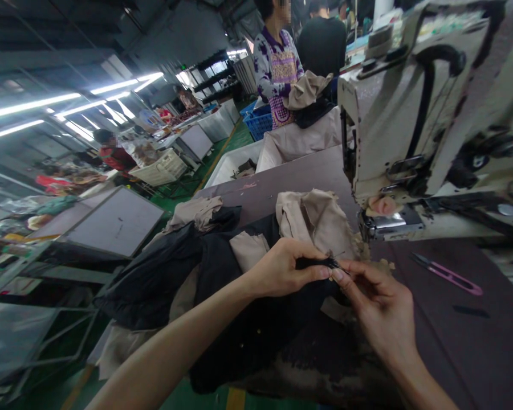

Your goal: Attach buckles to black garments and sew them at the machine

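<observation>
Both hands meet over the table's front part, fingertips almost touching. My left hand (288, 266) is closed, pinching a dark strip of fabric (310, 262) between thumb and fingers. My right hand (378, 296) is closed as well, its thumb and fingertips on the frayed end of that same strip. Beneath them lies a black garment (235, 290) with beige parts, spread over the table and hanging off its front edge. A beige piece of cloth (312, 216) stands bunched just behind the hands. To the right rises the sewing machine (380, 131), its needle area close to the right hand.
Pink-handled thread snips (448, 275) and a small dark strip (471, 311) lie on the brown table (436, 330) at right. Behind it stand a white bin (235, 162) and a blue crate (259, 122). A person (277, 74) there holds beige cloth.
</observation>
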`<state>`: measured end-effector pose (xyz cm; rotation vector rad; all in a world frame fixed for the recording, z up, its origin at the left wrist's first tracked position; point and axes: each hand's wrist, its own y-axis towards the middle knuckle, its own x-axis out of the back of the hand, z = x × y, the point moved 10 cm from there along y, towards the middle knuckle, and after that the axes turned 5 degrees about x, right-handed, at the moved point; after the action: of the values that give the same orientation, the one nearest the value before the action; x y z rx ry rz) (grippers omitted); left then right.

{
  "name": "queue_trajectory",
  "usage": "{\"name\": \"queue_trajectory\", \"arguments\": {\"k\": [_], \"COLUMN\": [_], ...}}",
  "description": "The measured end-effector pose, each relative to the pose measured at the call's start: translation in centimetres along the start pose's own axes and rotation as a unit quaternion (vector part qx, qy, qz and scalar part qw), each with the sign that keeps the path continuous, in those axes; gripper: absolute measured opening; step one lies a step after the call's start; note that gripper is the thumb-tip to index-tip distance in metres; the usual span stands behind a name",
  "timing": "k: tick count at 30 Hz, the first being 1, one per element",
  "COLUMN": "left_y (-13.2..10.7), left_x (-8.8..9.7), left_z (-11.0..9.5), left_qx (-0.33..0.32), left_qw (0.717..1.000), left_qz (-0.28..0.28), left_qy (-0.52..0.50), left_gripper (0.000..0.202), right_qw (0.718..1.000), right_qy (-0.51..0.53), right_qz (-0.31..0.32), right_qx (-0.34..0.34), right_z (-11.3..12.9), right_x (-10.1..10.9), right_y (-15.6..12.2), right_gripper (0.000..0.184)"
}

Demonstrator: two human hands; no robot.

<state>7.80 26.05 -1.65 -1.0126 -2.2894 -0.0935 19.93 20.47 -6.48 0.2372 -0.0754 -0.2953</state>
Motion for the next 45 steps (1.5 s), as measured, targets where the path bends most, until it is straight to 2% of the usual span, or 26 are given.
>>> {"name": "queue_trajectory", "arguments": {"k": [3,5,9,17,23,26,28,31,33,34,36,39,42,45], "left_y": [0.0,0.1,0.0,-0.2,0.1,0.3,0.4,0.3,-0.1,-0.3,-1.0,-2.0,-2.5,-1.7], "left_x": [0.3,0.4,0.5,0.5,0.1,-0.1,-0.3,-0.8,-0.9,-0.7,0.0,0.6,0.3,-0.6], "left_z": [0.6,0.8,0.8,0.5,-0.1,0.1,1.3,3.3,3.4,3.2,2.5,1.5,1.1,1.4], "left_qx": [0.011,0.014,0.027,0.009,-0.022,-0.028,0.009,0.086,0.104,0.104,0.102,0.100,0.085,0.072], "left_qw": [0.999,0.998,0.997,0.994,0.995,0.996,0.997,0.989,0.986,0.989,0.993,0.979,0.964,0.961], "left_qz": [-0.025,-0.039,-0.068,-0.105,-0.100,-0.090,-0.076,-0.028,-0.010,-0.015,-0.056,-0.151,-0.238,-0.259], "left_qy": [-0.037,-0.054,-0.037,0.007,0.009,0.002,-0.032,-0.118,-0.129,-0.103,-0.010,0.090,0.076,0.062], "left_gripper": [0.027,0.027,0.026,0.024,0.021,0.022,0.025,0.033,0.032,0.030,0.025,0.019,0.019,0.022], "right_qw": [0.999,0.995,0.988,0.980,0.980,0.980,0.978,0.985,0.990,0.992,0.993,0.993,0.994,0.993], "right_qy": [0.048,0.092,0.135,0.177,0.111,0.084,0.075,0.033,-0.006,-0.024,-0.050,-0.068,-0.037,0.017], "right_qz": [-0.002,0.002,0.012,0.030,0.081,0.112,0.138,0.135,0.116,0.106,0.091,0.079,0.061,0.027], "right_qx": [-0.021,-0.048,-0.075,-0.091,-0.140,-0.143,-0.133,-0.102,-0.077,-0.067,-0.054,-0.052,-0.077,-0.110], "right_z": [-0.3,-0.8,-1.4,-1.7,-2.5,-2.6,-2.4,-1.9,-1.5,-1.3,-1.2,-1.4,-2.1,-3.1], "right_x": [-0.2,-0.4,-0.5,-0.7,-0.8,-0.9,-1.2,-0.9,-0.6,-0.5,-0.3,-0.2,0.0,0.7], "right_y": [0.0,-0.1,-0.3,-0.1,-0.2,0.3,0.6,1.2,1.3,1.4,1.3,1.3,1.2,1.1], "right_gripper": [0.016,0.024,0.038,0.037,0.043,0.036,0.028,0.021,0.020,0.021,0.023,0.028,0.030,0.032]}}
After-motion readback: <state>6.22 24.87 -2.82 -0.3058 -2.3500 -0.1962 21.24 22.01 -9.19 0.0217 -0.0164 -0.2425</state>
